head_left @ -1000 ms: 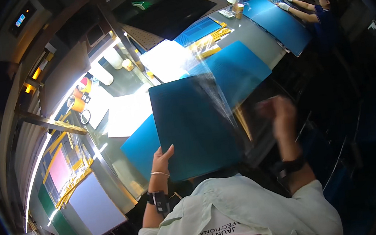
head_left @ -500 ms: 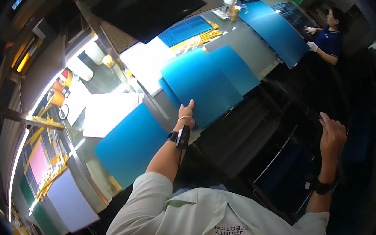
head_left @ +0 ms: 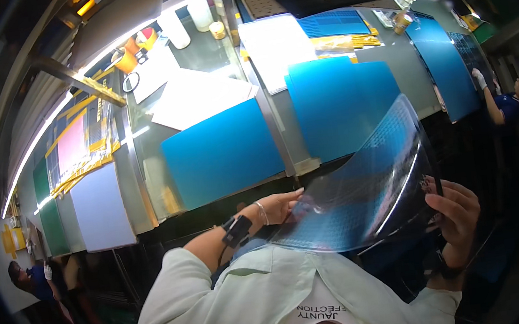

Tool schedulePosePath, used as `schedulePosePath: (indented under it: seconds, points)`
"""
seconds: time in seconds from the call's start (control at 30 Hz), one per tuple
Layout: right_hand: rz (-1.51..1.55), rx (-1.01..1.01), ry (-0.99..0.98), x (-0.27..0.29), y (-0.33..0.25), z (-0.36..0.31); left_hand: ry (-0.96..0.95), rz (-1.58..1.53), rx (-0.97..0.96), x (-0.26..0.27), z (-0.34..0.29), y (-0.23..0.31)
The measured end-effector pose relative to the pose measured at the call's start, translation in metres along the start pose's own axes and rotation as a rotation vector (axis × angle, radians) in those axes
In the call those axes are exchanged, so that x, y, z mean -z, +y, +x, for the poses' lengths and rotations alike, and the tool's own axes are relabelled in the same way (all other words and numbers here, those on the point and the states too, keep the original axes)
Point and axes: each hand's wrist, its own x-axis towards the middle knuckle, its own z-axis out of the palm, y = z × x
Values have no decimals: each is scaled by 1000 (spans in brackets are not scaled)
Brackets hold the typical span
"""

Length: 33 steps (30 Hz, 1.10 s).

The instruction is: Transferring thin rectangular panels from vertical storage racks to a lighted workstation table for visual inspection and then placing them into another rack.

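Observation:
A glossy see-through plastic sheet (head_left: 364, 182) with a faint grid pattern bows in front of my body. My left hand (head_left: 279, 207) pinches its left edge, thumb on top. At its right edge my right hand (head_left: 453, 207) is closed, fingers wrapped round the side. Beyond the sheet, a stack of blue sheets (head_left: 323, 100) lies on the workbench and is partly hidden by it. A single blue sheet (head_left: 224, 156) lies to the left, near the bench's front edge.
White papers (head_left: 201, 98) lie under a bright lamp, with orange tape rolls (head_left: 126, 60) behind. A lilac sheet (head_left: 103, 208) is at the far left. Co-workers stand at both ends: one white-gloved hand (head_left: 479, 78) touches a sheet at right. A metal post (head_left: 87, 85) crosses at left.
My left hand has come back from the blue stack toward my body and now grips the clear sheet. My right hand has raised that sheet into view. The whole view has swung left.

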Motion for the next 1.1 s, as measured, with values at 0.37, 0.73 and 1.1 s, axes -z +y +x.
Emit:
schedulePosePath:
  seconds: [0.37,0.73,1.1]
  points:
    - [923,-1249,62,-317,65,-12,1011,267,-1005,183,-163,55]
    - [133,-720,55,-406,77,-23,1058,317,-1037,252,-152,49]
    - [-63,-609,65,-415,72,-28,1047,273,-1027,256,-151,48]
